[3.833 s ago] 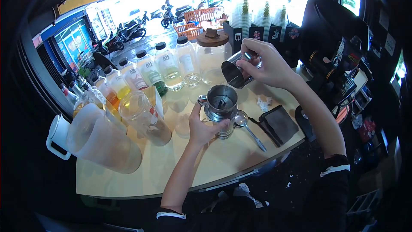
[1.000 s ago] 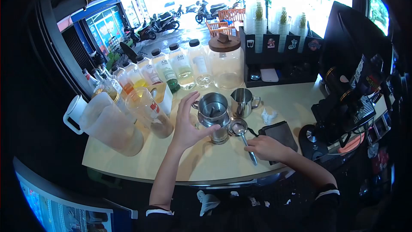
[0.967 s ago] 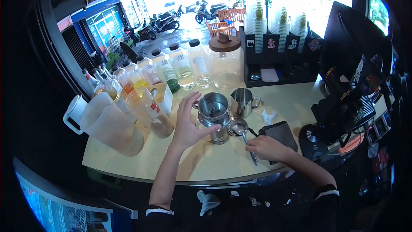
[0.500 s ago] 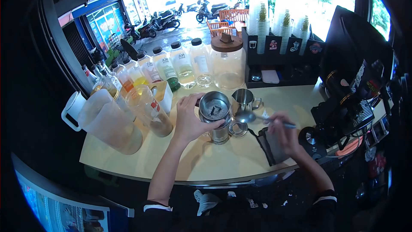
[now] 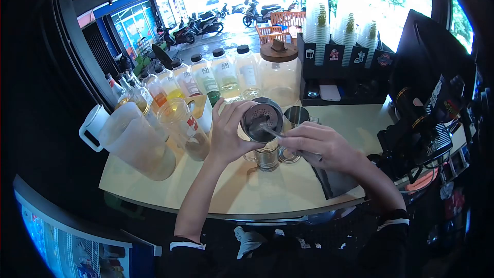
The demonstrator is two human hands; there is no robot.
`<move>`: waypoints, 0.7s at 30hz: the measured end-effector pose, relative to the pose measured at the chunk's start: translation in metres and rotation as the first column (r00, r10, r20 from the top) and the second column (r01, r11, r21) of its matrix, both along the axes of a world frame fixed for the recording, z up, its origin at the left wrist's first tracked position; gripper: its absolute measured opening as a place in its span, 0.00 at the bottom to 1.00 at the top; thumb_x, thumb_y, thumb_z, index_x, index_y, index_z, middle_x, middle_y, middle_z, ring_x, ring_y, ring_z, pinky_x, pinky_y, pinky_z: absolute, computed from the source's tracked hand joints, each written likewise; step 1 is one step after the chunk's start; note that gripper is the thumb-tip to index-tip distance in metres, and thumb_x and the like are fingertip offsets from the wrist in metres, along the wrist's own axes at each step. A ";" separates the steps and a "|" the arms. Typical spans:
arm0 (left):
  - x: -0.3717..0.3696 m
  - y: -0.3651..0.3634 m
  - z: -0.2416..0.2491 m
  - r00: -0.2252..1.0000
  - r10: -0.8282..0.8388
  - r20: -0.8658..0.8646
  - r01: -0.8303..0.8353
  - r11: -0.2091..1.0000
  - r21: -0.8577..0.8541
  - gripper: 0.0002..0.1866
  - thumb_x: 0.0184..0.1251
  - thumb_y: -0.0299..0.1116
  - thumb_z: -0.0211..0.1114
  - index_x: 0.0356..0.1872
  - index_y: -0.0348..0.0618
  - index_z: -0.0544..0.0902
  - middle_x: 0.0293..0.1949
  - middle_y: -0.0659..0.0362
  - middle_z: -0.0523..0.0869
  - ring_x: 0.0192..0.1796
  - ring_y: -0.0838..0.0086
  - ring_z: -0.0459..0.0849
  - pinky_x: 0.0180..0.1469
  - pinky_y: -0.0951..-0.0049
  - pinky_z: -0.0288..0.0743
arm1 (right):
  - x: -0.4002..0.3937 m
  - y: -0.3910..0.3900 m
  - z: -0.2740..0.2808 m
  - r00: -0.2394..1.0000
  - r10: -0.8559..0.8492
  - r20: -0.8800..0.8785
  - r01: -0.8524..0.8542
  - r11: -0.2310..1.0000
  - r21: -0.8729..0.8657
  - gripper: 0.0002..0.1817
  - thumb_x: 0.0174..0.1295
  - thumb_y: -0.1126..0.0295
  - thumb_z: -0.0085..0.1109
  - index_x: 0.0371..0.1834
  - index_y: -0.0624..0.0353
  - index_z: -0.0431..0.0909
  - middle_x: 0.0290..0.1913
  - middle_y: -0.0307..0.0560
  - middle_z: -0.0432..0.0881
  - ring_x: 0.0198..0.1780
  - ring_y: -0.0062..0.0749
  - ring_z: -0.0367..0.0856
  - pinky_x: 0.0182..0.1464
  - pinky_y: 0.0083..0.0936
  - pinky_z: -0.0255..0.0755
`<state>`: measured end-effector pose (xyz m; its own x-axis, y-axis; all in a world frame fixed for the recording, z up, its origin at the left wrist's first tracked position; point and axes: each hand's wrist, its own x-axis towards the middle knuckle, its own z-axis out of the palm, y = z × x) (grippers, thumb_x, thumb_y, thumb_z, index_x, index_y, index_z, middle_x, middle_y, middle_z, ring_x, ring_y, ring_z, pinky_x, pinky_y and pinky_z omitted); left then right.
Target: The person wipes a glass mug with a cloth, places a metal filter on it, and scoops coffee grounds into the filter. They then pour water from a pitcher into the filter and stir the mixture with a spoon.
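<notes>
My left hand (image 5: 229,133) is closed around a metal drip coffee filter (image 5: 262,106), which is tilted with its perforated inside facing me. A spoon (image 5: 274,132) is held by its handle in my right hand (image 5: 324,145), and its bowl sits inside the filter. Below the filter, a clear glass mug (image 5: 267,161) stands on the counter; whether they touch is hard to tell. Just right of the mug lies a round metal piece (image 5: 290,157), partly hidden by my right hand. A steel pitcher (image 5: 295,115) stands behind it, also partly covered.
To the left stand a large plastic pitcher (image 5: 136,141) and a tall clear container (image 5: 185,128). Syrup bottles (image 5: 224,77) and a wood-lidded jar (image 5: 279,80) line the back. A cup rack (image 5: 342,74) is at the back right, and a dark mat (image 5: 337,180) lies near the front edge.
My right hand has brought the spoon leftward from beside the steel pitcher into the filter. My left hand has tilted the filter and shifted it slightly up. The view has shifted a little.
</notes>
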<state>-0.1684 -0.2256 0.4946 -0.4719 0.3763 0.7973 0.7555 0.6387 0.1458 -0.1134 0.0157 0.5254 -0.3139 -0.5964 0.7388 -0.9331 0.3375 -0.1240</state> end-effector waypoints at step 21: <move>0.003 0.004 0.006 0.999 0.022 -0.043 -0.028 0.989 -0.146 0.44 0.22 0.41 0.82 0.53 0.51 0.75 0.50 0.63 0.80 0.54 0.69 0.78 0.66 0.56 0.57 | 0.000 0.013 -0.002 0.994 -0.023 -0.108 0.046 0.974 0.222 0.19 0.49 0.75 0.63 0.47 0.60 0.76 0.39 0.44 0.76 0.42 0.35 0.79 0.42 0.31 0.75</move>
